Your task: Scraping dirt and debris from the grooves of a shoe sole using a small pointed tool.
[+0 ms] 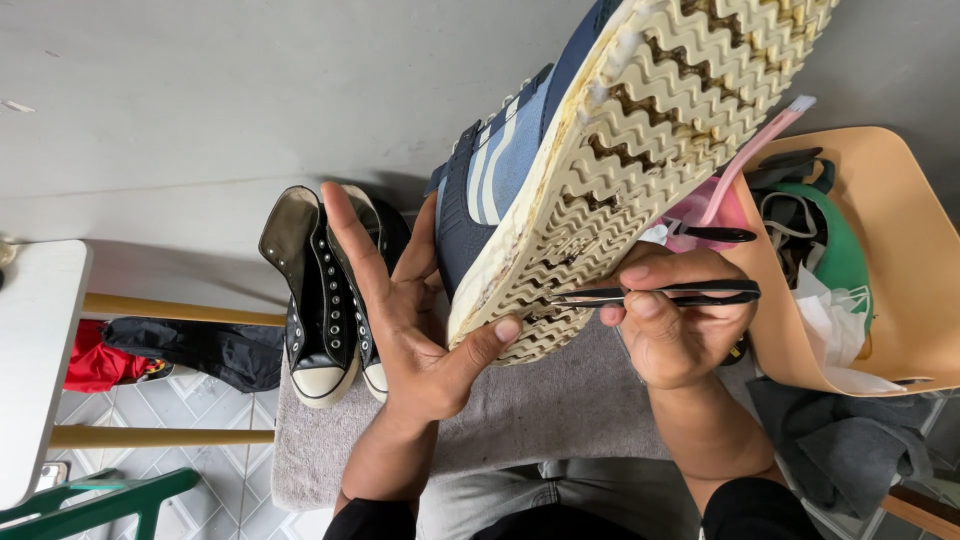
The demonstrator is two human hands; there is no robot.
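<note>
My left hand (405,320) holds up a blue sneaker (520,150) with pale stripes, thumb pressed on the heel end of its cream zigzag sole (640,140), fingers spread behind the upper. The sole faces me and shows brown dirt in its grooves. My right hand (675,325) pinches black tweezers (660,295), whose tips point left into a groove near the heel. A grey cloth (560,410) lies across my lap under both hands.
A pair of black high-top sneakers (325,300) stands on the cloth's left edge. A tan chair (890,260) at right holds a pink brush (740,170), green and white items and bags. A white table (35,350) is at left, a green chair (90,500) below it.
</note>
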